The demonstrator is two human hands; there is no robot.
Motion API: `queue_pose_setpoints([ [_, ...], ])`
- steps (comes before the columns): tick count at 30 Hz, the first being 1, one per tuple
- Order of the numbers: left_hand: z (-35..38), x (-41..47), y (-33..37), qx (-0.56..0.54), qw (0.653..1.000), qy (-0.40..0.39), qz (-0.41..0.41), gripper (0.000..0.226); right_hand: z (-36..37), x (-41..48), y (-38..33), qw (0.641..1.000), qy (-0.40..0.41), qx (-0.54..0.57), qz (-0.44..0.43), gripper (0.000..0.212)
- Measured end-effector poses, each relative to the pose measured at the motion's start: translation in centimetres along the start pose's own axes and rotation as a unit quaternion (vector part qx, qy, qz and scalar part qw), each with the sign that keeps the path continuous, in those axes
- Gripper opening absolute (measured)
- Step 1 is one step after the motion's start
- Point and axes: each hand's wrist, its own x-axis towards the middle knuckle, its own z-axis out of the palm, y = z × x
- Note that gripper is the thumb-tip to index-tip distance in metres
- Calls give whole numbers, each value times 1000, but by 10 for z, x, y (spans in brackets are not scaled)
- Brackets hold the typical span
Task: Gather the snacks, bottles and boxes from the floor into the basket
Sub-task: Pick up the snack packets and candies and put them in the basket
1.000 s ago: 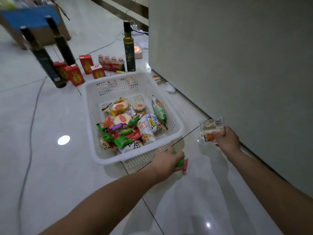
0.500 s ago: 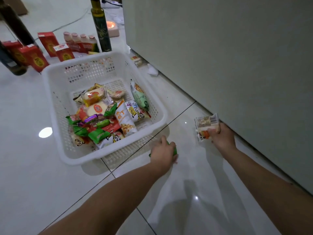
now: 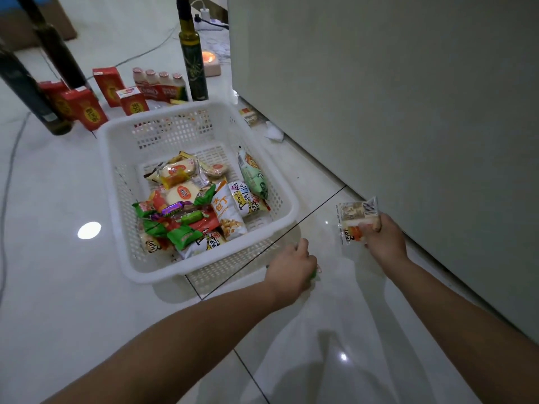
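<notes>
Head view: right hand (image 3: 385,243) is pinching a clear-wrapped snack (image 3: 357,218) beside the white basket (image 3: 291,205); left hand (image 3: 291,271) is closing over a green candy (image 3: 314,273) on the floor (image 3: 58,287). Risk: the slick wrapper may be slipping from the pinch; standing bottles (image 3: 194,59) behind may topple if the basket is jostled.

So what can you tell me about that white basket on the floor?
The white basket looks like plastic: rectangular, with a smooth rolled rim and perforated walls and bottom. It sits upright on the pale tiled floor, near a light wall panel. It is partly filled with wrapped snacks, heaped toward the near end. The left hand is close to its near corner, not touching it as far as I can tell.
</notes>
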Motion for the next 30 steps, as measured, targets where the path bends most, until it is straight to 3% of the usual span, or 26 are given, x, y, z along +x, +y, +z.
queue_pose_setpoints([
  [5,-75,-8,-39,32,994,101,18,41,11,-6,-53,997,-9,36,-74,10],
  [10,-131,-29,-112,29,965,205,-158,39,32,-13,-117,985,-37,56,-161,8],
  [13,-145,-44,-150,29,945,217,-241,36,50,-19,-154,972,-74,41,-221,8],
  [17,-151,-50,-179,-13,929,226,-293,30,78,-20,-197,954,-98,-7,-285,6],
  [19,-146,-48,-190,-29,924,235,-299,29,98,-17,-211,940,-106,-59,-318,17],
  [21,-136,-46,-200,-49,934,208,-288,38,121,-13,-215,923,-127,-114,-345,40],
  [24,-121,-50,-213,-122,948,63,-288,87,146,-19,-212,898,-176,-252,-315,77],
  [26,-121,-61,-216,-147,946,-24,-288,101,147,-30,-211,879,-215,-309,-292,81],
  [30,-177,-94,-214,-88,951,-86,-282,86,104,-55,-244,850,-249,-350,-305,71],
])
